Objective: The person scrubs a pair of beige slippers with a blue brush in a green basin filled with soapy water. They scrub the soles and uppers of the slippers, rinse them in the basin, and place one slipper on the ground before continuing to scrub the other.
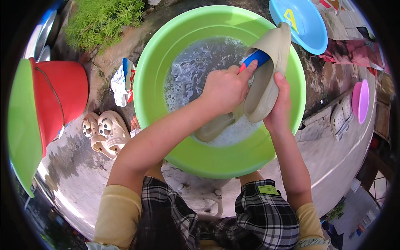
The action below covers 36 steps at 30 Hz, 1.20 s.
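Note:
A large green basin (150, 62) holds sudsy grey water (196, 62). Over its right side my right hand (278, 106) grips a beige-grey slipper (276, 50) by its edge, the slipper tilted with its toe up. My left hand (227, 89) is closed around a brush (259, 57) with a blue and red handle, its index finger stretched along it. The brush's front end reaches into the slipper's toe opening, and its bristles are hidden. A second slipper (214, 127) of the same colour lies partly in the water, below my hands.
Left are a red bucket (66, 96), a green basin (25, 121), a crumpled packet (122, 85) and beige clogs (110, 131). A blue basin (306, 25) stands far right, with a pink basin (361, 102) and pale clogs (341, 116) nearer. Plants (104, 21) grow far left.

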{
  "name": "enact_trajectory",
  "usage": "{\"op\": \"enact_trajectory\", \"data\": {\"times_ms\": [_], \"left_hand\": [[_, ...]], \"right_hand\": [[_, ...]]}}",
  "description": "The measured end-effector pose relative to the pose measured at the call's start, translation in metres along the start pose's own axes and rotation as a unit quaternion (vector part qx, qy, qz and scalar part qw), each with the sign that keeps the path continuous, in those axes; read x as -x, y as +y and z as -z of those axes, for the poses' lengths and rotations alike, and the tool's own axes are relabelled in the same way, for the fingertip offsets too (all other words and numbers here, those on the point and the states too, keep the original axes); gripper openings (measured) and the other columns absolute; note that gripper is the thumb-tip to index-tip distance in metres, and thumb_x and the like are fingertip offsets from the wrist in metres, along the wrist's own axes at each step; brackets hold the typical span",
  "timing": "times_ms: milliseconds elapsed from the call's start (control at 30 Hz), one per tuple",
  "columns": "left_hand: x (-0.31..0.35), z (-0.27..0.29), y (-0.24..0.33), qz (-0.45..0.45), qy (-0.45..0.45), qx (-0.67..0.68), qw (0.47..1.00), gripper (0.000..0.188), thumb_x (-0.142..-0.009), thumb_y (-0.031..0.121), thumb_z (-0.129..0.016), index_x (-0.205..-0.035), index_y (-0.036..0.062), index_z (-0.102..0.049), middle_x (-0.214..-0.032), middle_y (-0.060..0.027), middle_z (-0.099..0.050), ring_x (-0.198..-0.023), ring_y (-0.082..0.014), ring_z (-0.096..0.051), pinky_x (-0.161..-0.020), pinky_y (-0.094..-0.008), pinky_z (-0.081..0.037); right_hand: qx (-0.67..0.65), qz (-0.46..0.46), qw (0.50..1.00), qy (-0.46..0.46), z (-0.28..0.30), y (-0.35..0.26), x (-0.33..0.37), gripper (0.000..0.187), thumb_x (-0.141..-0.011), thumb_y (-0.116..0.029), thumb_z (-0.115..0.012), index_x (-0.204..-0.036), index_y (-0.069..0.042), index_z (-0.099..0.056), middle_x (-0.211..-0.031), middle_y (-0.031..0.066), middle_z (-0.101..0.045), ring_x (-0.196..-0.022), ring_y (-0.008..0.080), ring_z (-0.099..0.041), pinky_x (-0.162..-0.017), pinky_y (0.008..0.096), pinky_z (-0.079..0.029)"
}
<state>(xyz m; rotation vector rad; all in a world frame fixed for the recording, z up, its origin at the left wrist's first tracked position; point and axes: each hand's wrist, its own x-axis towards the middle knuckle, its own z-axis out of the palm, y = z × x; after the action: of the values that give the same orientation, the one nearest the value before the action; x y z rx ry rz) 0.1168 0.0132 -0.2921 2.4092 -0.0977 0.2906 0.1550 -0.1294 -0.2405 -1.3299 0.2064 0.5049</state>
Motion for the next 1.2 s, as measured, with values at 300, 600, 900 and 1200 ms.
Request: {"op": "enact_trajectory", "data": {"times_ms": [300, 600, 900, 1200], "left_hand": [[-0.006, -0.005, -0.003, -0.028, 0.049, -0.017, 0.998, 0.050, -0.084, 0.012, -0.063, -0.134, 0.0163, -0.057, -0.072, -0.0082, -0.058, -0.053, -0.0293, -0.059, -0.051, -0.0405, -0.051], [-0.017, -0.001, -0.006, -0.091, 0.074, -0.077, 0.990, 0.046, -0.082, 0.015, -0.062, -0.128, 0.0157, -0.062, -0.072, -0.0048, -0.059, -0.053, -0.0206, -0.062, -0.047, -0.0331, -0.050], [0.034, 0.028, -0.049, 0.130, -0.025, -0.039, 0.990, 0.044, -0.089, 0.014, -0.060, -0.134, 0.0126, -0.057, -0.074, -0.0130, -0.065, -0.060, -0.0321, -0.063, -0.056, -0.0431, -0.051], [0.029, 0.030, -0.096, 0.272, -0.231, 0.075, 0.931, 0.044, -0.093, 0.016, -0.058, -0.134, 0.0029, -0.054, -0.098, -0.0174, -0.069, -0.088, -0.0255, -0.067, -0.080, -0.0364, -0.051]], "right_hand": [[-0.011, 0.002, 1.000, -0.002, -0.007, 0.005, 0.005, 0.057, -0.095, -0.037, -0.049, -0.140, -0.006, -0.035, -0.124, 0.0119, -0.051, -0.107, 0.0217, -0.057, -0.084, 0.0414, -0.054], [-0.030, -0.026, 0.999, -0.012, -0.013, 0.005, 0.020, 0.064, -0.095, -0.041, -0.050, -0.145, -0.005, -0.030, -0.130, 0.0125, -0.048, -0.115, 0.0235, -0.054, -0.086, 0.0434, -0.054], [-0.068, 0.006, 0.997, 0.035, 0.017, -0.031, 0.020, 0.057, -0.097, -0.050, -0.040, -0.125, -0.001, -0.050, -0.100, 0.0156, -0.062, -0.086, 0.0291, -0.066, -0.083, 0.0485, -0.055], [-0.057, 0.024, 0.998, 0.025, 0.005, -0.035, 0.027, 0.060, -0.095, -0.050, -0.046, -0.130, -0.002, -0.042, -0.109, 0.0157, -0.057, -0.090, 0.0267, -0.064, -0.082, 0.0470, -0.057]]}}
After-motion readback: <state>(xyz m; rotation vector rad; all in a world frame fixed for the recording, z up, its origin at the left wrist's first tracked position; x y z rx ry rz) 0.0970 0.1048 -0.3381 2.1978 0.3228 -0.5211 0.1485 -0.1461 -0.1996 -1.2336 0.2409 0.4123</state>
